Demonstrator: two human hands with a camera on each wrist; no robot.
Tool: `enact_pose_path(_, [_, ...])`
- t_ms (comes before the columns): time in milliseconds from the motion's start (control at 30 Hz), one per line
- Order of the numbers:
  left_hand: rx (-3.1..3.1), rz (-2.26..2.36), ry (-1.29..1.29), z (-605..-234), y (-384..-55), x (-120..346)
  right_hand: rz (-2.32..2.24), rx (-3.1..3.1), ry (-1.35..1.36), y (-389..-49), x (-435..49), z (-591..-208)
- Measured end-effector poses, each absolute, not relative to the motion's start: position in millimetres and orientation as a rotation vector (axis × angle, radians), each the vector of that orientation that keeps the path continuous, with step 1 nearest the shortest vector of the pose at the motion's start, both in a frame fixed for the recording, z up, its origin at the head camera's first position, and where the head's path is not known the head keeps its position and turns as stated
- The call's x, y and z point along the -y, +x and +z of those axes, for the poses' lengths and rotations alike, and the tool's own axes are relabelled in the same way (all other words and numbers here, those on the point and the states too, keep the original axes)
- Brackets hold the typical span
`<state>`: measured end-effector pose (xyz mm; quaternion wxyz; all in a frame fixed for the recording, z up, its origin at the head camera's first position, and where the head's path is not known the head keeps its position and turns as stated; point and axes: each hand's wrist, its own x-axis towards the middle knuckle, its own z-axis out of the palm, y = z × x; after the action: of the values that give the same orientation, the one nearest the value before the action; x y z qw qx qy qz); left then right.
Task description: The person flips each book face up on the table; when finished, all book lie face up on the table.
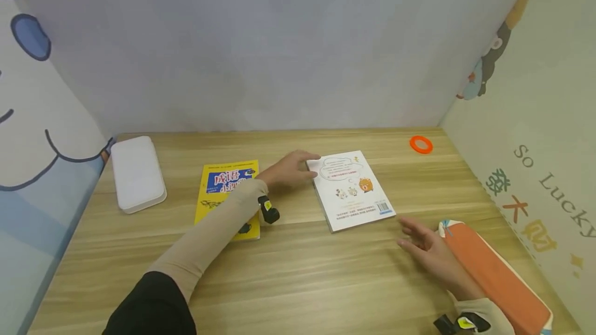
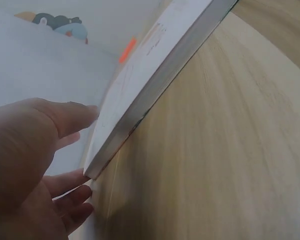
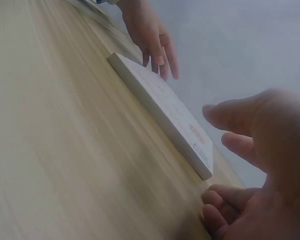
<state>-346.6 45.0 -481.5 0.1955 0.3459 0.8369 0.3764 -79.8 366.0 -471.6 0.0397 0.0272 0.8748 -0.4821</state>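
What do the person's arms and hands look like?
The left hand and right hand are bare. The left sleeve is beige, with black cloth higher up; the right sleeve is beige too. The left wrist camera and right wrist camera are black with yellow patches.

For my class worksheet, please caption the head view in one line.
Left hand at the edge of a white book, right hand near its corner; yellow book beneath the left forearm.

I see the left arm (image 1: 215,234) extended forward, left hand (image 1: 289,169) with thumb and fingers parted; the right hand (image 1: 436,256) (lower on my feed) has fingers loosely bent.
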Motion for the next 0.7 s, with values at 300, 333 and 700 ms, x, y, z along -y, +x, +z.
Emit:
enact_pose_path(300, [-2.406, 0.994, 0.947, -478.7, -345.9, -42.1, -1.382, -2.601, 0.111, -88.6, -361.8, -464.3])
enact_pose_path(333, [-2.414, 0.991, 0.944, -478.4, -346.3, -42.6, -1.399, -2.583, 0.121, -90.3, -362.6, -464.4])
enact_pose_path(700, [-2.634, 0.754, 1.050, -484.0, -347.8, -47.9, -1.635, -2.411, 0.192, -97.0, -363.2, -468.0])
